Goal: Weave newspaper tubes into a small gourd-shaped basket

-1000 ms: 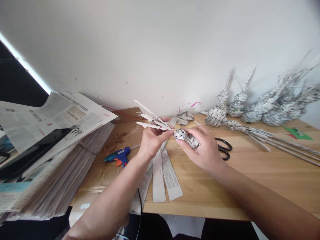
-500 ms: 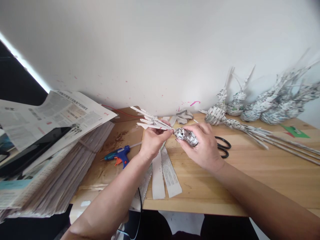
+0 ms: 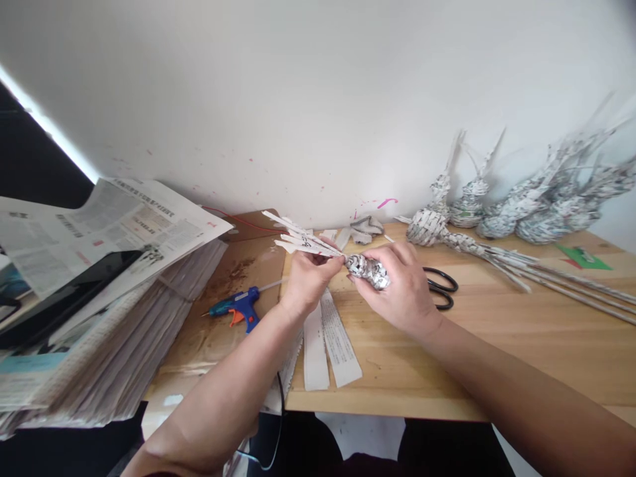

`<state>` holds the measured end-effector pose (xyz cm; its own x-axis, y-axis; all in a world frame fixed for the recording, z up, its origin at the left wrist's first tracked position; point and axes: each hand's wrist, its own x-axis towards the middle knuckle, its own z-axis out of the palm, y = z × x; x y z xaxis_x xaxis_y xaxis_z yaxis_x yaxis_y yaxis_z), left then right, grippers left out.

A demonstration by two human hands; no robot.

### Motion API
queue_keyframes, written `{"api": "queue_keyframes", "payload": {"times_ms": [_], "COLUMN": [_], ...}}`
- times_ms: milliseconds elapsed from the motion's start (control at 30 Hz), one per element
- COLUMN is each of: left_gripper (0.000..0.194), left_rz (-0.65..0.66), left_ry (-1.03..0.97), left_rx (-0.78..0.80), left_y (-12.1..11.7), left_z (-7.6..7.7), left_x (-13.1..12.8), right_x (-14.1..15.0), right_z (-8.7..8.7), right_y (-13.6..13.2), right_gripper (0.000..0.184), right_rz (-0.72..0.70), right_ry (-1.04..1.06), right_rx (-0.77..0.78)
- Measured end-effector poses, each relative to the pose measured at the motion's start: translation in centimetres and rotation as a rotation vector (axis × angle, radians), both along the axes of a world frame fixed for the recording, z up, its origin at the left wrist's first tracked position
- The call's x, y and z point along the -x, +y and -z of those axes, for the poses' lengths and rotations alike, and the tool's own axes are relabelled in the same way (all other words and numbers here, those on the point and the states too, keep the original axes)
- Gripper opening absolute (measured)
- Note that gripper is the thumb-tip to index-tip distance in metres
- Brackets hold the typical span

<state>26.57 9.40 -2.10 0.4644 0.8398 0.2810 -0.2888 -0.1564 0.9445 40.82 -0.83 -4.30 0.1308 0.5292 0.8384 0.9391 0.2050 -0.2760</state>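
Between my hands is a small bulb-shaped piece woven from rolled newspaper (image 3: 368,270). My right hand (image 3: 401,285) is wrapped around its thick body. My left hand (image 3: 313,278) pinches the narrow neck, where flat paper strips (image 3: 303,240) fan out to the upper left. Below my left hand, printed paper strips (image 3: 340,341) lie on the table. Black-handled scissors (image 3: 442,289) lie just beyond my right hand, their blades hidden. A blue glue gun (image 3: 241,306) with an orange trigger rests to the left of my left forearm.
Several woven newspaper figures (image 3: 521,205) stand along the wall at right; one trails long paper rods (image 3: 556,278). At left is a tall newspaper stack (image 3: 163,318) with a black phone-like device (image 3: 74,295) on top. Brown cardboard (image 3: 199,351) lies under the glue gun.
The view has shifted slightly. My hands keep the same grip on the woven newspaper piece, which looks turned a little in my right hand.
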Motion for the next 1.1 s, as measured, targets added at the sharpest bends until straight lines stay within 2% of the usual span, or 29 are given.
{"api": "queue_keyframes", "payload": {"times_ms": [167, 300, 400, 600, 700, 833, 933, 1100], "left_gripper": [0.025, 0.035, 0.039, 0.028, 0.023, 0.024, 0.027, 0.043], "left_rz": [0.050, 0.093, 0.083, 0.072, 0.019, -0.042, 0.043, 0.195], "left_ry": [-0.084, -0.051, -0.045, -0.060, -0.051, -0.074, -0.093, -0.123], "left_rx": [0.105, 0.137, 0.158, 0.073, 0.032, 0.092, 0.151, 0.212], "left_y": [-0.2, 0.3, 0.5, 0.0, -0.3, -0.6, -0.5, 0.0], "left_z": [-0.3, -0.5, -0.5, -0.4, -0.1, 0.2, -0.1, -0.7], "left_x": [-0.1, 0.1, 0.2, 0.1, -0.1, -0.2, -0.2, 0.2], "right_x": [-0.1, -0.3, -0.3, -0.2, 0.0, 0.0, -0.1, -0.6], "right_z": [0.1, 0.0, 0.1, 0.0, -0.1, 0.0, 0.1, 0.0], "right_y": [0.0, 0.0, 0.0, -0.1, -0.2, -0.1, 0.0, 0.2], "right_gripper": [0.029, 0.029, 0.029, 0.026, 0.023, 0.024, 0.026, 0.029], "right_rz": [-0.004, -0.031, -0.033, -0.001, 0.005, -0.001, 0.001, -0.025], "right_ry": [0.003, 0.096, 0.089, -0.040, -0.090, -0.093, -0.018, 0.119], "right_rx": [0.008, 0.020, 0.022, 0.003, -0.003, 0.009, 0.012, 0.007]}}
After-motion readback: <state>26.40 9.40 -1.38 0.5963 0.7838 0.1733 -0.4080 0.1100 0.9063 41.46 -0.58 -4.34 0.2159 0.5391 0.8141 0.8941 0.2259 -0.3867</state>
